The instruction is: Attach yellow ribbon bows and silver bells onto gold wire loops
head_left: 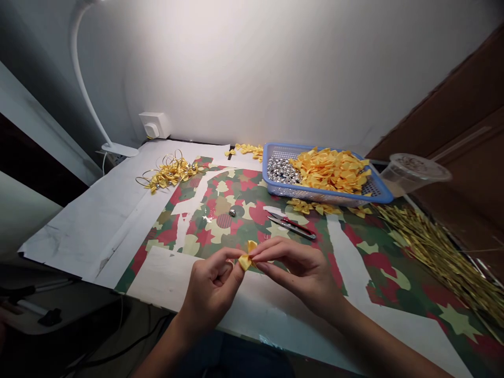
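Table [84,244] covered in camouflage paper [397,286]. Left hand [210,294] and right hand [295,273] closed, pinching satin bow [247,256] above near edge. Risk: slick satin slips from pinch, bow unfolds or drops near thread snips [291,226].

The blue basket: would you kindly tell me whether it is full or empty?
Full: the basket is heaped with yellow bows and silver beads.
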Action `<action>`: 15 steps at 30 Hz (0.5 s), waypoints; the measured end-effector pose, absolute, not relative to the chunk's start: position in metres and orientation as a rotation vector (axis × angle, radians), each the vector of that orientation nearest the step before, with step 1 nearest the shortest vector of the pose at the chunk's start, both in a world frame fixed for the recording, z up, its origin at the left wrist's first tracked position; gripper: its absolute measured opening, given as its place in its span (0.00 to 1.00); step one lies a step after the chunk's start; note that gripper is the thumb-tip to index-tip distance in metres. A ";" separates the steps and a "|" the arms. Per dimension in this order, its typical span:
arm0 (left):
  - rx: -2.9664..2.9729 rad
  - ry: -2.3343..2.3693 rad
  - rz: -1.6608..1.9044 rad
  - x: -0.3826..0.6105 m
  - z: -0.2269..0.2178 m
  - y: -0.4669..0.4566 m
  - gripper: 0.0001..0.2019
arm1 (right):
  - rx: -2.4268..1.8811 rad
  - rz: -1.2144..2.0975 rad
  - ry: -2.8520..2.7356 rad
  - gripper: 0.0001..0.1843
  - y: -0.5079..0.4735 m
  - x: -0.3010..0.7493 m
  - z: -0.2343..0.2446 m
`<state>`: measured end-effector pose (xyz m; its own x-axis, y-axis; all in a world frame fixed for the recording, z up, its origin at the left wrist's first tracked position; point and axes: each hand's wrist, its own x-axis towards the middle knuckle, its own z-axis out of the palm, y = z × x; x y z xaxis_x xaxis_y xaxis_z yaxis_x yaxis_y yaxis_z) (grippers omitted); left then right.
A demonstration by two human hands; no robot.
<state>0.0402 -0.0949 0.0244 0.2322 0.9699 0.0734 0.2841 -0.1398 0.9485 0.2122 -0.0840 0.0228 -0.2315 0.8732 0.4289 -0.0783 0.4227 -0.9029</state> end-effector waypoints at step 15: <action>1.657 1.213 0.947 0.042 0.029 -0.098 0.09 | -0.761 0.675 -1.736 0.10 -0.088 0.214 0.026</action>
<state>0.0415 -0.0980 0.0287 0.2421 0.9662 0.0891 0.3207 -0.1663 0.9325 0.2143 -0.0877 0.0256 -0.2228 0.7691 0.5990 0.1628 0.6352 -0.7550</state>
